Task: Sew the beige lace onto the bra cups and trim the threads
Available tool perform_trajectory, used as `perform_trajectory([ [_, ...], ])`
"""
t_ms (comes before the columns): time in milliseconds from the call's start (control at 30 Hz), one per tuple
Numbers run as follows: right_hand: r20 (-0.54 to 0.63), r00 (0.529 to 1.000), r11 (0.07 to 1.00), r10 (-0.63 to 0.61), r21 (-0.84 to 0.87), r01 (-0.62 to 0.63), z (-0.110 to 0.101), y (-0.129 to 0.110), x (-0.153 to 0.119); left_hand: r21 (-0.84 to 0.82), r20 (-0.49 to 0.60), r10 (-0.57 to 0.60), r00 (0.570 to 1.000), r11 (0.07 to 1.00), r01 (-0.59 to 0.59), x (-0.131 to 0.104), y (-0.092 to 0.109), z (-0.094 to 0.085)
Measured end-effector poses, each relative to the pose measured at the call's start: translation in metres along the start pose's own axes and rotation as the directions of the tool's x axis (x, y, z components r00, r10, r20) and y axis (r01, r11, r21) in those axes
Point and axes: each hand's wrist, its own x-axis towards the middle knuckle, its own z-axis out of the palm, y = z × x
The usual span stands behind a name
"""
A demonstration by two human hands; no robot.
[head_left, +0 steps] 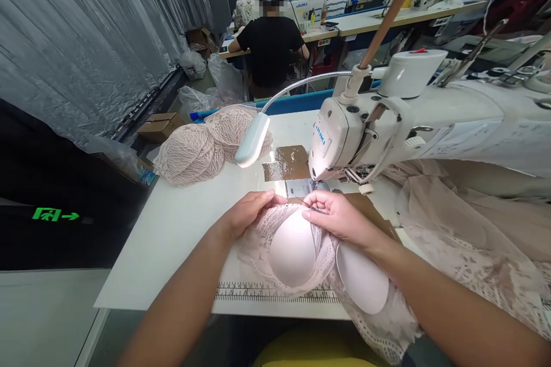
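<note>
A pale pink lace bra (293,246) with smooth moulded cups lies in front of the sewing machine (340,132), its lower part hanging over the table's front edge. My left hand (253,210) is closed on the lace at the upper left of the nearer cup. At that cup's upper right, my right hand (333,215) pinches the edge, and a thin dark tool, perhaps tweezers, shows at its fingers. Both hands are just in front of the metal needle plate (299,187). The second cup (362,279) rests below my right forearm.
Stacked lace cups (193,152) sit at the table's back left. A lamp head (252,140) hangs over the table (172,241). More lace fabric (469,235) lies at the right. A ruler strip (275,292) runs along the front edge. People sit at machines beyond.
</note>
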Motion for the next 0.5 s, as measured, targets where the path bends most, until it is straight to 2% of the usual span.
perform_trajectory([
  [300, -0.028, 0.999, 0.996, 0.017, -0.090, -0.019, -0.005, 0.005, 0.001, -0.063, -0.034, -0.036, 0.999, 0.997, 0.034, 0.003, -0.005, -0.011],
  [500, -0.039, 0.999, 0.988, -0.005, -0.154, -0.001, -0.005, 0.007, 0.001, 0.103, -0.013, -0.028, 1.000, 0.994, 0.029, -0.001, 0.000, -0.020],
])
